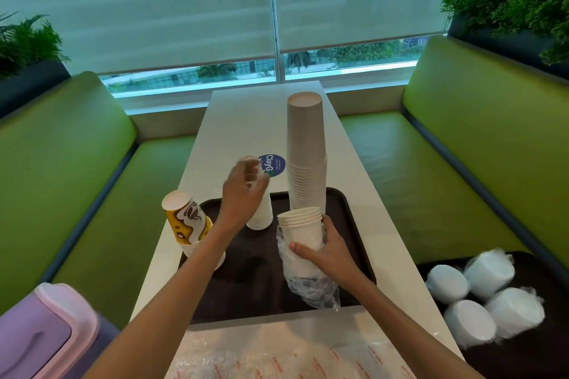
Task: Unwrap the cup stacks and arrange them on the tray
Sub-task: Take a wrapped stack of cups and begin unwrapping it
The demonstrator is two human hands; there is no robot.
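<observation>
Crinkled clear plastic wrap [277, 354] with red print lies on the near edge of the smooth white table [348, 163], between our two forearms. Just beyond it sits a dark brown rectangular tray [252, 274] with rounded corners and a low rim. Over the tray's near right part our right hand [326, 251] grips a sleeved stack [303, 224] of plain white paper cups, mouths up; the thumb presses across the near side and the fingers curl round the far side. A thin, wrinkled plastic sleeve [308, 289] hangs bunched below the hand and reaches the tray's near rim. At the tray's middle stands a short stack [261, 212] of small white cups, upside down. Our left hand [243, 197] has its fingers curled round the stack's upper cups, though blur hides the fingertips. On the far right of the tray a tall stack [306, 148] of pale grey cups rises upside down. At the tray's left edge a patterned stack [187, 218], yellow with brown and white swirls, leans left. A round blue sticker [272, 164] lies flat on the table beyond the tray. On the glossy green bench [431, 194] to the right, a second tray [529, 354] holds wrapped white stacks [489, 295] lying on their sides. A lilac plastic bin [40, 332] stands at near left.
</observation>
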